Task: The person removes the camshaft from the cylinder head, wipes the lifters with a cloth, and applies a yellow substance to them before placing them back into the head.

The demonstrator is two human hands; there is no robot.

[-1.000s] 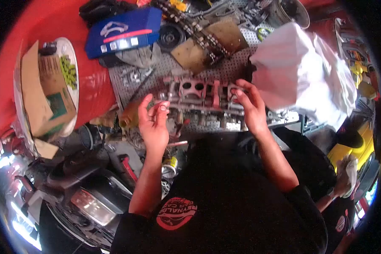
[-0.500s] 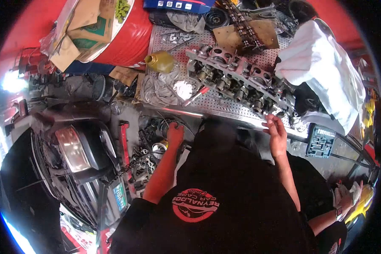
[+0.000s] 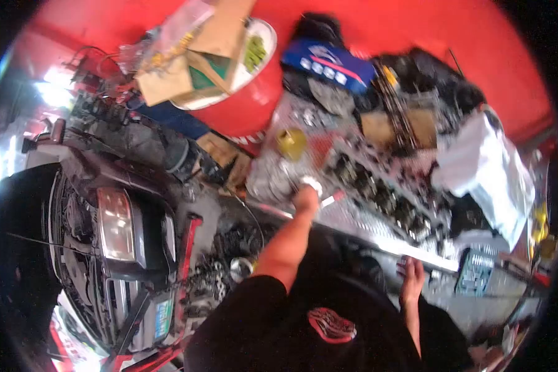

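Note:
My left hand point(image 3: 306, 198) reaches over the front of the metal bench point(image 3: 359, 224), at a white crumpled cloth or paper point(image 3: 312, 184); its fingers are blurred and mostly hidden. Beside it lie a grey rag point(image 3: 271, 177) and a tool with a red end point(image 3: 333, 198). Behind them is a yellow plastic bottle point(image 3: 291, 144). An engine cylinder head point(image 3: 381, 191) lies slantwise across the bench. At the bench's front edge, my right hand point(image 3: 410, 280) has its fingers apart, holding nothing.
A red drum point(image 3: 249, 105) with cardboard on top stands at the back left. A car front point(image 3: 121, 229) fills the left. Engine parts lie low beside it. On the right are a white cover point(image 3: 490, 180) and a tool case point(image 3: 475, 271).
My left hand has gone from the low parts up to the white cloth or paper on the bench. The camera view has shifted, and the person at the lower right is no longer clearly visible.

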